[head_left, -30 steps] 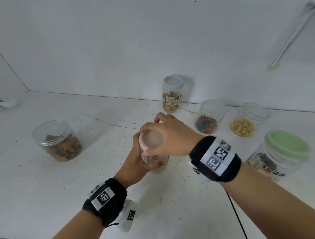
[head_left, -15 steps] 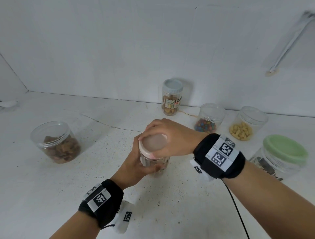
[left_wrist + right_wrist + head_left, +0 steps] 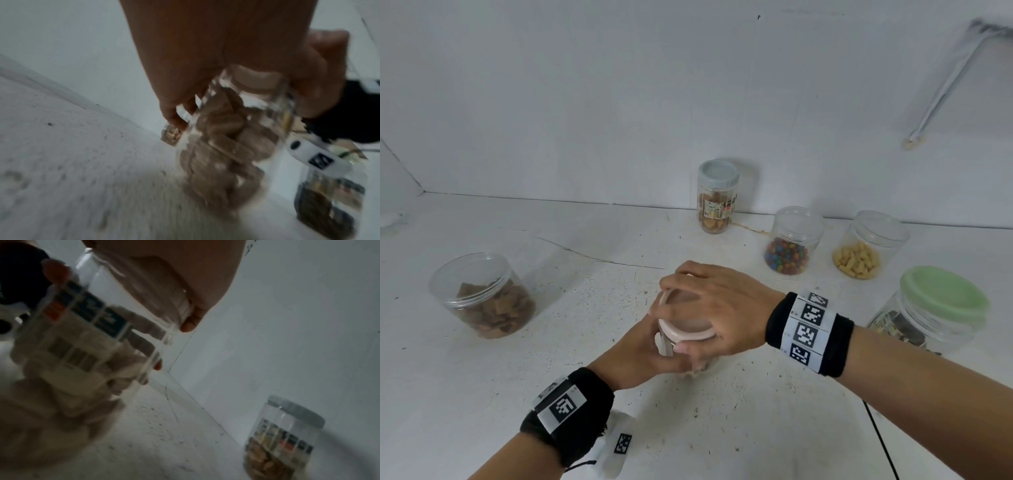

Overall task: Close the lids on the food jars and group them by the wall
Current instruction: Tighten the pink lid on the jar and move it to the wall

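A clear jar of brown biscuits stands mid-table, mostly hidden by both hands in the head view. My left hand wraps round its body from the near side. My right hand grips its pink lid from above, fingers curled over the rim; the lid also shows in the right wrist view. By the wall stand a jar with a pale blue lid, a jar of coloured candies and a jar of yellow snacks. A green-lidded jar sits at the right.
A wide jar of brown pieces sits at the left, away from the wall. A black cable runs along the table under my right forearm. A white bracket slants down the wall at upper right.
My right hand has turned on the pink lid, its wrist swinging nearer and rightward. The left hand keeps its hold on the jar body.
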{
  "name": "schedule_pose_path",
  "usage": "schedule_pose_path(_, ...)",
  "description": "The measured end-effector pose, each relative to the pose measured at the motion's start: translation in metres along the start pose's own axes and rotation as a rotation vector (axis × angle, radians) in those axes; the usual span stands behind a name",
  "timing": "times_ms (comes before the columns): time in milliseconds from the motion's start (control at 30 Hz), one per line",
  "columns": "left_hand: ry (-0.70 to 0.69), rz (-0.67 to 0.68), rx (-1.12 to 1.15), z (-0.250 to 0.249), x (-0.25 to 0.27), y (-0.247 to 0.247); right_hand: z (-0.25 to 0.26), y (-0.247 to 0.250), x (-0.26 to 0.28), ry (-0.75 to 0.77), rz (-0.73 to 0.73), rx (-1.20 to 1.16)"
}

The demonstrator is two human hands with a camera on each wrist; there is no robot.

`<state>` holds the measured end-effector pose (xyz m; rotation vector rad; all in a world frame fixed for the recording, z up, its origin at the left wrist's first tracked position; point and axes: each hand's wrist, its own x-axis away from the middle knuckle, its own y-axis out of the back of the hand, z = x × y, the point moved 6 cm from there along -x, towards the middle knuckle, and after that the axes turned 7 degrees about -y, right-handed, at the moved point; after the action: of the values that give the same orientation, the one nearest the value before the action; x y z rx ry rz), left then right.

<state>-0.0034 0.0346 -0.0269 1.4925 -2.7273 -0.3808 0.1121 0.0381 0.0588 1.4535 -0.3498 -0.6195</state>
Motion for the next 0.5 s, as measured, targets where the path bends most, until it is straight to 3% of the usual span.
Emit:
schedule_pose_path(100,-0.037,-0.105,0.130,0.007,0.004,-0.010,0.005,-0.001,0.001,-0.037,-0.145,-0.024)
schedule_pose_path(267,0.093,-0.266,0.596,0.009,0.003,-0.028,0.007,-0.004,0.003,-0.129,-0.203,0.004)
schedule_pose_path(500,-0.017,-0.366,0.519,-0.002,0.003,-0.027,0.001,-0.008,0.007,-0.365,-0.304,-0.151)
